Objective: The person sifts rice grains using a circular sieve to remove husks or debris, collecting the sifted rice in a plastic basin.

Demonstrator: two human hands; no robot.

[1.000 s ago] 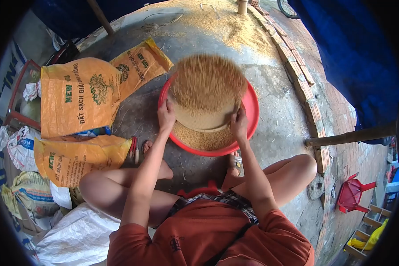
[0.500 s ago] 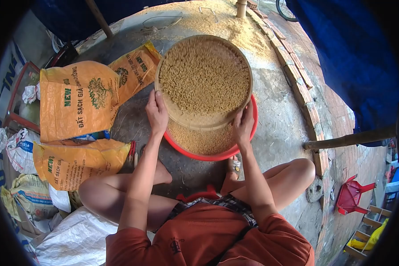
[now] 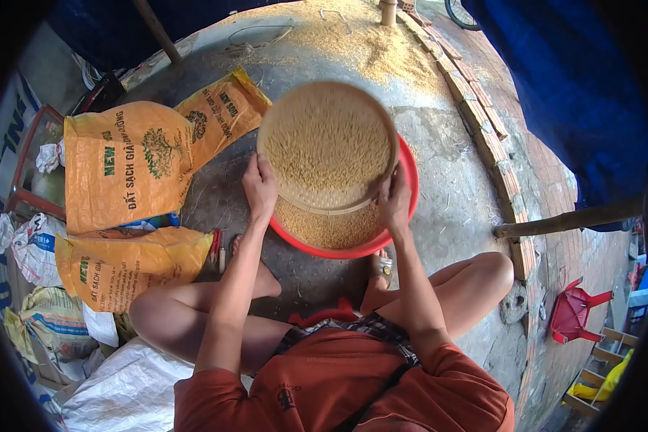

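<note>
A round woven winnowing basket point(image 3: 313, 200) is held between my two hands, tipped above a red basin. My left hand point(image 3: 260, 187) grips its left rim, and my right hand point(image 3: 394, 200) grips the right rim. Grain point(image 3: 327, 147), blurred by motion, lies or tumbles across the basket's middle. Under it the red basin point(image 3: 408, 162) stands on the floor, with more grain point(image 3: 327, 227) showing near its front. The basket hides much of the basin.
Orange soil bags point(image 3: 133, 165) lie at the left, with a white sack point(image 3: 122, 385) below them. A brick edging point(image 3: 482, 129) runs along the right, near a wooden pole point(image 3: 569, 226) and a red stool point(image 3: 577, 313). Spilled grain or husk point(image 3: 367, 47) covers the far floor.
The basket has come nearer and changed its tilt, its far rim now lower in view. The grain has shifted and blurred, baring the basket's far part. Both hands still hold the rim.
</note>
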